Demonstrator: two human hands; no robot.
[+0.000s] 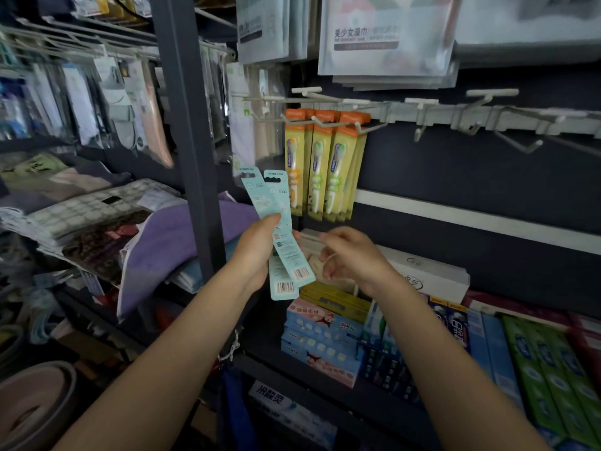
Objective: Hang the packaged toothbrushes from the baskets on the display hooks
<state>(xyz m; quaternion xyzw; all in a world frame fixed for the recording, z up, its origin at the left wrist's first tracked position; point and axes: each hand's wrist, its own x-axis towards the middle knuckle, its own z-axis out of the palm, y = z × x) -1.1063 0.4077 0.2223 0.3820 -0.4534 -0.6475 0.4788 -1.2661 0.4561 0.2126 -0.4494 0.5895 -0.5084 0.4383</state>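
Two pale blue toothbrush packs [282,236] stand fanned in the left hand [257,252], backs and barcodes toward the camera, thumb pinching them near the middle. They are held up just left of and below the display, not yet on any hook. The right hand [344,255] hovers just beside them with loosely curled fingers and seems to hold nothing, though its fingertips are partly hidden. Farther back, yellow-and-orange toothbrush packs [322,167] already hang in three rows on the left hooks of the rail. To the right, several empty hooks [517,143] stick out from the dark panel, so part of the hanging looks done, with at least these two packs left. No basket is in view. Toothpaste boxes [325,340] sit on the shelf below.
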